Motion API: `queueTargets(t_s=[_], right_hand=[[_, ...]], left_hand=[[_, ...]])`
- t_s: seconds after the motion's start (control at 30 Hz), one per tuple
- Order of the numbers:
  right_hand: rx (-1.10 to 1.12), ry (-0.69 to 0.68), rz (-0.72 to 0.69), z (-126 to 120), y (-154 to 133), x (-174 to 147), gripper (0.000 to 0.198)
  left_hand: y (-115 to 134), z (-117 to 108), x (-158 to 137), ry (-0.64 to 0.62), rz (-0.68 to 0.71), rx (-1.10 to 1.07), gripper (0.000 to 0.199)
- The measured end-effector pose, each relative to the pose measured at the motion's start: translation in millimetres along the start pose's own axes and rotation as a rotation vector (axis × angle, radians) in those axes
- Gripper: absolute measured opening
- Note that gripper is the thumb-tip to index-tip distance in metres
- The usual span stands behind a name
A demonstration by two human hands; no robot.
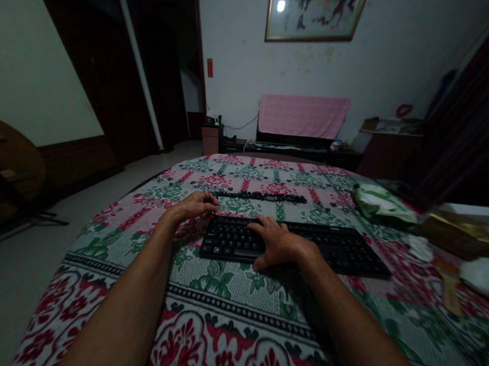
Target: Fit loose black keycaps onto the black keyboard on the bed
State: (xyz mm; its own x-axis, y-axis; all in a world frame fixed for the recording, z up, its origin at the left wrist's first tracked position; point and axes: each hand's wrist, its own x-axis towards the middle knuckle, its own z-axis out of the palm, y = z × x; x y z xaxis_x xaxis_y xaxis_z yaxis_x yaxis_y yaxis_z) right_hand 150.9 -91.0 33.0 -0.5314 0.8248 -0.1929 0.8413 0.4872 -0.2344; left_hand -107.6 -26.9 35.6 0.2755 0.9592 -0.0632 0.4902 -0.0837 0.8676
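A black keyboard point(233, 240) lies flat on the patterned tablecloth in front of me. My left hand point(198, 205) is at its back left corner, thumb and fingertips pinched together. Whatever is between those fingertips is too small and dark to make out. Across the middle of the keyboard rests my right hand point(278, 239), its fingers spread over the keys and the thumb by the front edge. Behind the keyboard runs a row of small black pieces point(264, 196) that look like loose keycaps; the left fingers are close to the row's left end.
On the right lie a green and white packet point(385, 204), a crumpled white tissue point(420, 248), a brush with a wooden handle point(449, 292) and a golden-brown box point(463, 232). A floral tablecloth point(209, 296) covers the table. A pink cloth point(303, 116) hangs beyond it.
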Motion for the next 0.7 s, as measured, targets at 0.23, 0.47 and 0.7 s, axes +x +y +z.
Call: queueTargets(t_s=[0.23, 0.47, 0.7], right_hand=[[0.018, 0.048, -0.029, 5, 13, 7, 0.104], [0.023, 0.103, -0.044, 11, 18, 11, 0.102], [0.011, 0.101, -0.046, 11, 19, 11, 0.103]], left_hand=[[5, 3, -2, -0.005, 0.036, -0.024, 0.019], [4, 1, -4, 0.034, 0.036, -0.098, 0.018], [13, 0, -11, -0.093, 0.032, -0.133, 0.021]])
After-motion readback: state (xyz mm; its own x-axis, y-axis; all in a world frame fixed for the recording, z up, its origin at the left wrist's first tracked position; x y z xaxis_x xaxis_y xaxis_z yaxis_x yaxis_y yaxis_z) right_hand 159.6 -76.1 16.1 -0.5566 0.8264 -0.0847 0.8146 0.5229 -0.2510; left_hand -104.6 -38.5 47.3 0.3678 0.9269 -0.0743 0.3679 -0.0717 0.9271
